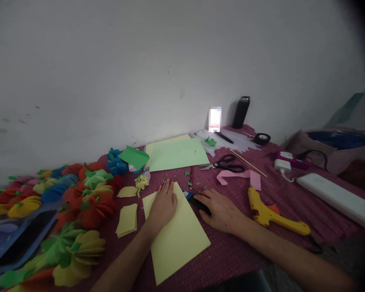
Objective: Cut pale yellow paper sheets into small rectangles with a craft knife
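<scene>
My left hand (163, 205) lies flat, fingers stretched out, on a stack of pale yellow paper (179, 241) near the table's front. At the paper's right edge, my right hand (217, 211) is closed around a black tool with a blue end that looks like a stapler (199, 204). Its front end meets the paper's edge; my fingers hide part of it. Left of the paper sit a small pile of yellow rectangles (127, 220), a curved yellow paper piece (127, 192) and a crinkled yellow paper bunch (142, 183).
Behind my hands are light green sheets (179, 154), black-handled scissors (226, 164) and a pink strip (239, 177). A yellow glue gun (272, 217) and white power strip (334, 196) lie right. Paper pumpkins (95, 209) crowd the left. A black bottle (241, 112) stands at the back.
</scene>
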`<control>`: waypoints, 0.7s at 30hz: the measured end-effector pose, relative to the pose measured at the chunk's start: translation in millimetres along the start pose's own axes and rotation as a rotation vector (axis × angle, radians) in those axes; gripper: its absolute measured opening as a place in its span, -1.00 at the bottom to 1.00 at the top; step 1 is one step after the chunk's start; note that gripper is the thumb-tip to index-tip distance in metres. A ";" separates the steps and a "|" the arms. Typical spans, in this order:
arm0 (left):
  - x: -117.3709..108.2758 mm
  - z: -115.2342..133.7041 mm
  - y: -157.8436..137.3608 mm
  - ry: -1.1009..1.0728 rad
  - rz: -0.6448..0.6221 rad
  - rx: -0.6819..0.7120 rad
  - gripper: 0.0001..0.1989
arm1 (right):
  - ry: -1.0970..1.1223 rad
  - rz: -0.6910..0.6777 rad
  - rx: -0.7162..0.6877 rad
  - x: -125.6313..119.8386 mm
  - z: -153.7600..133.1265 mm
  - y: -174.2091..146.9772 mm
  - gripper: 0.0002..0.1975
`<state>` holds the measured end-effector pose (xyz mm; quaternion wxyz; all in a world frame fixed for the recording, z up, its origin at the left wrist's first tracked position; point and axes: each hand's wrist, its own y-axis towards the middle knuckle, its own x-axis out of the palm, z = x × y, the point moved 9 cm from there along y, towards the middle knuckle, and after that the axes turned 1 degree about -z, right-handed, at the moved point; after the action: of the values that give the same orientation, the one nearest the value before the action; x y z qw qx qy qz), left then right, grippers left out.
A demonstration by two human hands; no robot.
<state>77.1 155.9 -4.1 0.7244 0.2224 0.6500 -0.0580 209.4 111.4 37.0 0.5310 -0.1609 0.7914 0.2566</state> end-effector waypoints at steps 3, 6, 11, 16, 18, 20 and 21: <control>1.6 0.1 0.4 0.020 -0.013 0.009 -0.55 | -0.013 -0.005 0.000 0.2 -2.1 2.3 -0.61; 1.2 0.5 0.1 0.017 -0.011 0.013 -0.54 | -0.019 -0.013 0.002 0.6 -3.3 3.8 -0.61; 0.5 1.2 0.2 0.007 -0.016 0.009 -0.54 | -0.013 -0.017 -0.005 2.4 -5.0 6.4 -0.61; -1.1 2.5 -0.3 -0.002 -0.016 0.013 -0.55 | -0.013 -0.006 -0.001 4.5 -4.0 10.8 -0.63; -1.3 2.8 -0.5 0.000 -0.018 0.016 -0.55 | -0.011 -0.002 -0.002 4.6 -2.9 10.4 -0.63; -1.3 2.7 -0.5 0.002 -0.021 0.014 -0.54 | -0.006 0.003 0.001 3.9 -1.1 8.8 -0.63; -1.3 2.7 -0.4 0.003 -0.023 0.014 -0.54 | -0.004 0.005 0.004 3.4 -0.3 7.9 -0.63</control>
<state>79.3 154.2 -2.8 0.7212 0.2200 0.6530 -0.0705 203.7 117.8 35.8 0.5323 -0.1574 0.7912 0.2567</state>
